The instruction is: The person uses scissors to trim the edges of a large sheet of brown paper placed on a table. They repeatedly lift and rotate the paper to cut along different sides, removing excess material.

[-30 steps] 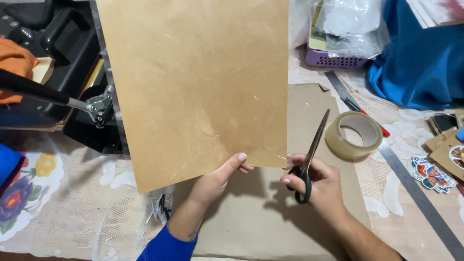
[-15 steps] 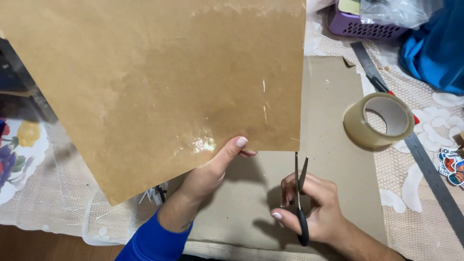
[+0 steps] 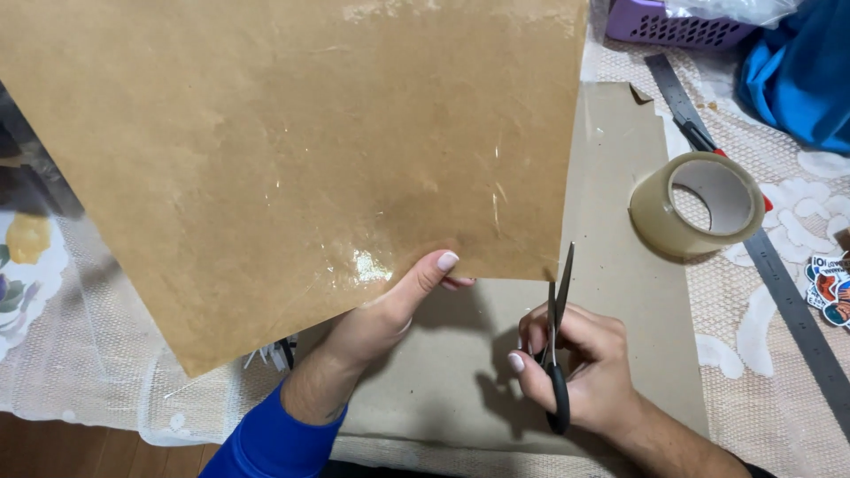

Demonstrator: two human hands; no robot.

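A large brown sheet [image 3: 292,150] with a glossy clear film on it fills most of the view. My left hand [image 3: 390,305] pinches its lower edge, thumb on top, and holds it up off the table. My right hand [image 3: 580,358] grips black-handled scissors [image 3: 556,336], blades pointing up and slightly apart at the sheet's lower right corner. Under both hands lies a grey-brown cardboard sheet [image 3: 620,265].
A roll of clear tape [image 3: 699,204] sits on the lace tablecloth [image 3: 753,327] to the right. Beside it runs a metal ruler [image 3: 797,310]. Stickers [image 3: 830,283] lie at the right edge, with a purple basket [image 3: 673,26] and blue cloth [image 3: 801,71] behind.
The brown sheet has come nearer and fills more of the view. My right hand has brought the scissors up to the sheet's lower right corner.
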